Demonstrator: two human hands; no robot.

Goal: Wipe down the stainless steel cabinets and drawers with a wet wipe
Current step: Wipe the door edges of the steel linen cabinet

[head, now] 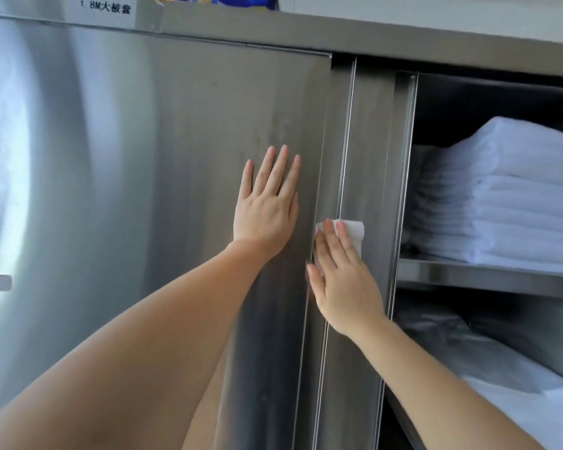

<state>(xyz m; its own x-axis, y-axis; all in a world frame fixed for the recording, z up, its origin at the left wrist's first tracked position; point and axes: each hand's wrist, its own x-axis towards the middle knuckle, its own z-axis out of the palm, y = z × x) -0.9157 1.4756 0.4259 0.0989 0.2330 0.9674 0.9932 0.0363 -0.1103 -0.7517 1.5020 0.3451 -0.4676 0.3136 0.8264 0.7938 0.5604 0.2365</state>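
Note:
A stainless steel cabinet fills the view. Its front sliding door (127,157) covers the left half, and a narrow strip of the rear door (376,157) shows beside it. My left hand (267,206) lies flat on the front door near its right edge, fingers spread, holding nothing. My right hand (342,277) presses a white wet wipe (355,230) flat against the rear door strip, right next to the front door's edge. Most of the wipe is hidden under the palm and fingers.
The cabinet's right side stands open. A stack of folded white linen (507,196) rests on the steel shelf (488,277), with more white fabric (517,401) below. A white label (106,9) sits on the cabinet's top edge. A small grey square (1,282) marks the door's left.

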